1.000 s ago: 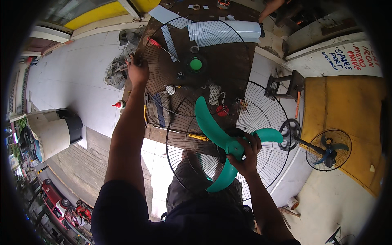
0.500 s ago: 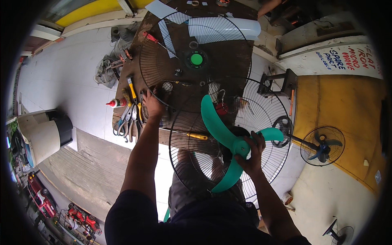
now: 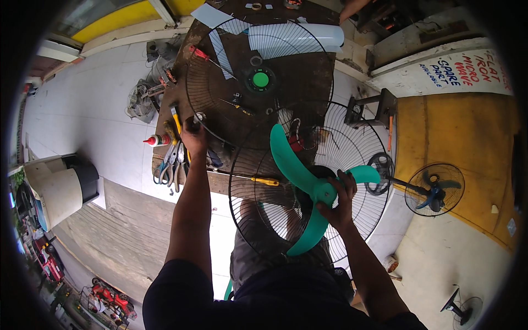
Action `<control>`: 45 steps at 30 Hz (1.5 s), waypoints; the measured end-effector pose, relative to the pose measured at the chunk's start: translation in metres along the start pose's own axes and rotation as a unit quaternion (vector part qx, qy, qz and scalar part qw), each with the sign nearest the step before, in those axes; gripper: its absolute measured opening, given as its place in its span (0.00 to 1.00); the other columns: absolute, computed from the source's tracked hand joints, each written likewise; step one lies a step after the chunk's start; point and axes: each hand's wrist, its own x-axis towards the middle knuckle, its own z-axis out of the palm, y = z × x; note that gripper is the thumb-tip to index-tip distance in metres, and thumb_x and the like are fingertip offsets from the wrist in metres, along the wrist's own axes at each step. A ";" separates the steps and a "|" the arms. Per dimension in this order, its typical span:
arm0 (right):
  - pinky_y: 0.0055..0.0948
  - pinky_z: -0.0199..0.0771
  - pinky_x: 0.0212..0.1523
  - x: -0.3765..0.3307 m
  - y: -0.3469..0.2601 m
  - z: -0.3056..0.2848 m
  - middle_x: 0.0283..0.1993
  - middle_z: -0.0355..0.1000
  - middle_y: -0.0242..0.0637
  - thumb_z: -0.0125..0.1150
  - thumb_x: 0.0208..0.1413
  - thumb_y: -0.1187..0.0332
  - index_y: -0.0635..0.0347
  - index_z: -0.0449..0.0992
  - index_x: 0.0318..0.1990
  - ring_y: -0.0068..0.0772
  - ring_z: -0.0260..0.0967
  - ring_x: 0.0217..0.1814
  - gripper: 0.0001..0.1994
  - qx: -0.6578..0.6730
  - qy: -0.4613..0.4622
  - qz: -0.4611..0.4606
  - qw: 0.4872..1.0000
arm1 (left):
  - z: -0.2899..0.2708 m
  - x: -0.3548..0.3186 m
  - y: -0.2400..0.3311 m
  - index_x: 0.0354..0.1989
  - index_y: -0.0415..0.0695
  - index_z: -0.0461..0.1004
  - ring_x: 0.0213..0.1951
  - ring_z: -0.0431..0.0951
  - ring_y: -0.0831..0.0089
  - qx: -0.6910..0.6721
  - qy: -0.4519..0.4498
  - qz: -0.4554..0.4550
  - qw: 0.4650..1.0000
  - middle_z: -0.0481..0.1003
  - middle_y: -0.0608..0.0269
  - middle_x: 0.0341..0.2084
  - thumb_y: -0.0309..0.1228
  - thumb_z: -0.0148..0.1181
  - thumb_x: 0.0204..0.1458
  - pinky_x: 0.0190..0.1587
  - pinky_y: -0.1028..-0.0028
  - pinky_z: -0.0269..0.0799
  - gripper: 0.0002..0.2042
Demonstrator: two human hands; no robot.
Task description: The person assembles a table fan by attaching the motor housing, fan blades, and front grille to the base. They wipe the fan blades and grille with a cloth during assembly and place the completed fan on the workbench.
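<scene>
My right hand [image 3: 342,201] grips the green three-bladed fan blade [image 3: 294,165] at its hub, with the thumb below and the fingers over the top. Behind the blade stands a black wire rear fan guard [image 3: 242,220]. At the table's left edge, my left hand [image 3: 193,137] is closed round a small round pale thing [image 3: 199,116], mostly hidden by the fingers. Beside that hand lie a yellow-handled tool [image 3: 175,118] and several pliers [image 3: 175,165]. The front fan guard [image 3: 190,71] with its green centre disc [image 3: 260,80] rests on the table.
A red-capped white bottle [image 3: 158,140] stands at the left edge of the dark table [image 3: 242,124]. A yellow screwdriver [image 3: 265,181] lies at the near edge. Another screwdriver [image 3: 199,52], red-handled, is farther off. A standing fan [image 3: 434,190] is at right. Another person's arm [image 3: 353,8] shows at the top.
My left hand has moved slightly left and curled its fingers, and the small round pale thing has moved left with it. The right hand keeps its hold on the fan blade.
</scene>
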 end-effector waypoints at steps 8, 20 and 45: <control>0.63 0.47 0.77 0.007 -0.003 -0.002 0.76 0.57 0.43 0.83 0.38 0.54 0.45 0.72 0.67 0.65 0.42 0.81 0.43 0.025 -0.020 0.015 0.999 | -0.085 -0.017 0.087 0.59 0.33 0.72 0.51 0.77 0.70 -0.329 0.058 -0.084 0.939 0.79 0.56 0.49 0.22 0.59 0.62 0.58 0.70 0.70 0.17; 0.65 0.45 0.75 0.015 0.004 -0.002 0.77 0.56 0.43 0.81 0.39 0.56 0.50 0.64 0.71 0.65 0.44 0.81 0.48 0.093 0.009 -0.073 0.993 | -0.130 -0.179 0.333 0.58 0.47 0.77 0.58 0.77 0.50 -0.136 -0.444 0.414 0.783 0.74 0.52 0.54 0.23 0.71 0.48 0.60 0.56 0.77 0.25; 0.83 0.44 0.69 0.010 0.014 0.002 0.79 0.53 0.37 0.82 0.38 0.53 0.41 0.65 0.70 0.62 0.41 0.82 0.47 0.092 -0.006 -0.033 0.995 | -0.132 -0.178 0.354 0.60 0.43 0.64 0.34 0.85 0.43 0.030 -0.481 0.374 0.792 0.82 0.46 0.34 0.32 0.68 0.48 0.37 0.49 0.81 0.30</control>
